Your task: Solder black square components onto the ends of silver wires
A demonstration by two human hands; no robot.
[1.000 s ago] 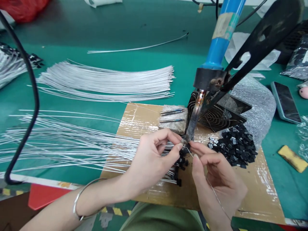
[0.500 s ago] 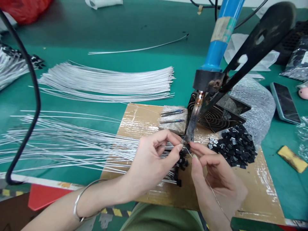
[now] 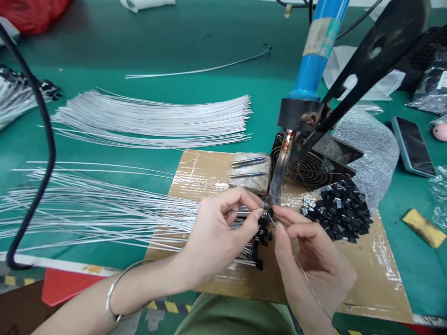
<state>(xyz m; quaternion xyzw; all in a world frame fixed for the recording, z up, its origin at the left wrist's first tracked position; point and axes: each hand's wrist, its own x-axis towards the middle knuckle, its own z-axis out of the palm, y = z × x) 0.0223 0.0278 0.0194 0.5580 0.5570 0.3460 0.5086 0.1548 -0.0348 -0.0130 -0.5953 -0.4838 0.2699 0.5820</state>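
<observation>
My left hand (image 3: 218, 228) is closed in a pinch just below the tip of a fixed soldering iron (image 3: 278, 173). A white wire seems to lie between its thumb and forefinger, though the fingers hide most of it. Thin solder wire (image 3: 307, 278) runs through the closed fingers of my right hand (image 3: 312, 256), its short free end pointing up at the iron's tip. The two hands almost meet there. Under and beside my left hand lie white wires with black connectors (image 3: 259, 264) on their ends.
A cardboard sheet (image 3: 380, 279) carries a pile of black connectors (image 3: 344, 211), a small fan (image 3: 310, 167) and a grey pad (image 3: 249, 184) with metal tips. Behind lies a bundle of white wires (image 3: 157, 114). A phone (image 3: 414, 144) and yellow sponge (image 3: 423, 228) sit right.
The whole view has shifted slightly to the left. Both hands keep nearly the same pose at the iron's tip, with the solder wire still in my right fingers.
</observation>
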